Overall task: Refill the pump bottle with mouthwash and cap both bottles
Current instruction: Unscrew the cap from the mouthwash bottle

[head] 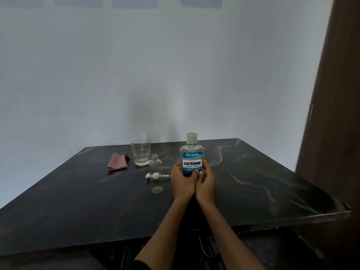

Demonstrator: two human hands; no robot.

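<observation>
Both hands, left hand (182, 181) and right hand (206, 182), are wrapped with curled fingers around the capped Listerine bottle (192, 162) standing mid-desk (263, 182); it should be steadied before uncapping, beside the open pump bottle (155, 175).

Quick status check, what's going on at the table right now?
Left hand and right hand both gripping the capped mouthwash bottle. Small bottle open, pump lying behind it. Nothing blocking.

Listerine bottle (191, 159) stands upright mid-table, blue liquid inside, cap still on. The empty clear pump bottle (156, 174) stands uncapped just left of it, and its white pump head (153, 176) lies on its side behind it.
</observation>
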